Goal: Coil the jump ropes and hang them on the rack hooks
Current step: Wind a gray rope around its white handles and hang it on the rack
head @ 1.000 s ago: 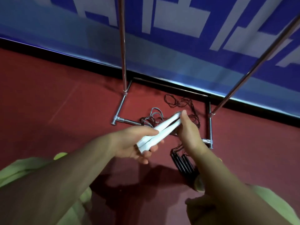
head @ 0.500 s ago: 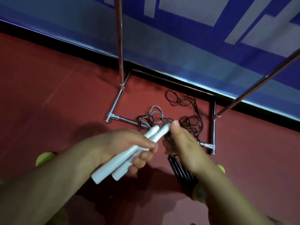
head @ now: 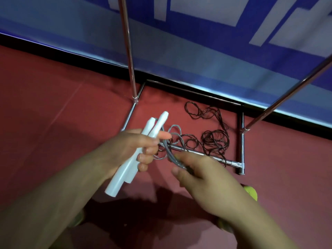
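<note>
Head view: your left hand grips two white jump-rope handles side by side; your right hand pinches their grey cord. Dark rope lies tangled across the chrome rack base on the red floor.

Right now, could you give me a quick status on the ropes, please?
Left hand grips white handles. Right hand pinches grey cord. Dark ropes lie tangled over rack base.
</note>
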A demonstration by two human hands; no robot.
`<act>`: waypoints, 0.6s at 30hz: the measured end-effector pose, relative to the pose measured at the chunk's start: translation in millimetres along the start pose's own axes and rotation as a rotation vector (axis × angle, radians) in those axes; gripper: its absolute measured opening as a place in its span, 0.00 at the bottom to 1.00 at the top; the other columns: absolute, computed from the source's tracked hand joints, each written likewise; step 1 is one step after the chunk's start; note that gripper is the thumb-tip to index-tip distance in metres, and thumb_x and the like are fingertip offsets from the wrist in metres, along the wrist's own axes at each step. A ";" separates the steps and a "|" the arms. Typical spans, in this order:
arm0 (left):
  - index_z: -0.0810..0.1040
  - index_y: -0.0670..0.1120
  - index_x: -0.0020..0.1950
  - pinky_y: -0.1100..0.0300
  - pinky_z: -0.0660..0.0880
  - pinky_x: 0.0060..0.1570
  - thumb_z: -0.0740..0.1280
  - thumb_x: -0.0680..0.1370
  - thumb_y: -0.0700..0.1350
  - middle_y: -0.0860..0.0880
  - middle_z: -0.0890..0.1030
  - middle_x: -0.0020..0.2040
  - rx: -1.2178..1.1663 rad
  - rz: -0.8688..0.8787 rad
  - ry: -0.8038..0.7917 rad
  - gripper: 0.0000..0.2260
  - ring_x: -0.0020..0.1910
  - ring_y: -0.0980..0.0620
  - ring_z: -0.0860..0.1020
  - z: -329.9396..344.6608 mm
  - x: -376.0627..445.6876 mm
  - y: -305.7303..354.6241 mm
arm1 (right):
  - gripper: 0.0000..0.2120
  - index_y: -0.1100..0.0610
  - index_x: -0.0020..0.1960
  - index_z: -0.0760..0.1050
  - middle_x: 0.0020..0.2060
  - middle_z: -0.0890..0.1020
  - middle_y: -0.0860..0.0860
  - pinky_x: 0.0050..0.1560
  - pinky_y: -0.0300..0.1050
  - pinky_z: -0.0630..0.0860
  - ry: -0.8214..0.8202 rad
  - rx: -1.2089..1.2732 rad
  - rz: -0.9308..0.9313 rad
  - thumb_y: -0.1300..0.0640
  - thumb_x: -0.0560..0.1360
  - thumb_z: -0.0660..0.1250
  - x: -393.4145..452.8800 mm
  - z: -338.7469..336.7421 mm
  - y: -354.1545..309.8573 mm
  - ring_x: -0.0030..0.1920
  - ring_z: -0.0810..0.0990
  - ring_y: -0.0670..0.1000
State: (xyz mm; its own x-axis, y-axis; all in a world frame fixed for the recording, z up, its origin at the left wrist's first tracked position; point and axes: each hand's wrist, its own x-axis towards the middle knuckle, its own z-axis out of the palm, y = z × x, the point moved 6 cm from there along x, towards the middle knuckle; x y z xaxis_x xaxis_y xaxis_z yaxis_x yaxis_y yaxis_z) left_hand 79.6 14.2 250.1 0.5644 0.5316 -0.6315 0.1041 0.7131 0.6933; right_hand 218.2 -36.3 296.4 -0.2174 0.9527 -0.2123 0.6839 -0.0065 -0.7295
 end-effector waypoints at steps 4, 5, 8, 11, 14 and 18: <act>0.81 0.42 0.54 0.62 0.63 0.24 0.66 0.65 0.42 0.51 0.69 0.26 0.218 0.014 0.057 0.18 0.23 0.55 0.64 5.7 6.6 5.2 | 0.09 0.51 0.51 0.76 0.35 0.75 0.46 0.41 0.41 0.69 0.022 -0.124 -0.075 0.47 0.76 0.64 -6.1 -9.9 -8.5 0.39 0.70 0.46; 0.80 0.41 0.49 0.62 0.64 0.25 0.66 0.65 0.42 0.52 0.70 0.25 0.330 0.016 0.054 0.14 0.22 0.55 0.65 8.0 8.1 4.6 | 0.08 0.50 0.50 0.77 0.34 0.76 0.44 0.40 0.38 0.69 0.050 -0.109 -0.075 0.47 0.76 0.65 -4.7 -15.2 -8.3 0.38 0.71 0.44; 0.75 0.48 0.33 0.61 0.65 0.26 0.71 0.71 0.39 0.53 0.72 0.23 0.567 -0.036 -0.004 0.09 0.21 0.56 0.68 13.2 14.4 -4.6 | 0.04 0.43 0.46 0.78 0.33 0.80 0.47 0.38 0.43 0.73 0.149 0.166 0.015 0.48 0.72 0.67 -0.4 -29.2 6.3 0.33 0.76 0.46; 0.78 0.49 0.40 0.64 0.68 0.28 0.68 0.75 0.41 0.56 0.72 0.24 0.726 -0.144 -0.182 0.06 0.24 0.58 0.69 30.3 9.8 -19.1 | 0.03 0.47 0.42 0.78 0.29 0.79 0.51 0.32 0.48 0.72 0.064 0.343 0.026 0.53 0.69 0.70 4.2 -23.9 10.5 0.29 0.73 0.51; 0.81 0.55 0.49 0.64 0.70 0.32 0.69 0.76 0.43 0.54 0.73 0.30 0.777 -0.174 -0.438 0.07 0.28 0.57 0.70 56.1 -1.5 -32.2 | 0.02 0.53 0.38 0.77 0.28 0.76 0.51 0.32 0.48 0.69 -0.207 0.487 0.042 0.56 0.69 0.69 7.5 -11.7 15.6 0.29 0.72 0.50; 0.81 0.55 0.49 0.65 0.71 0.32 0.68 0.74 0.44 0.50 0.73 0.34 0.664 -0.099 -0.593 0.08 0.29 0.57 0.70 67.6 -15.4 -27.3 | 0.07 0.53 0.34 0.76 0.25 0.73 0.50 0.30 0.37 0.67 -0.370 0.775 0.093 0.60 0.70 0.66 9.9 3.7 20.7 0.26 0.69 0.46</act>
State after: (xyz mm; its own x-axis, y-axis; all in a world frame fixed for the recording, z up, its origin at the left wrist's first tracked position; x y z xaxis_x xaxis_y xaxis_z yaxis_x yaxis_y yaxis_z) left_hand 123.5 -44.3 264.3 0.8392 0.0270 -0.5432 0.5231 0.2337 0.8196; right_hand 227.6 -28.2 276.7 -0.4894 0.7785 -0.3930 0.0715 -0.4133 -0.9078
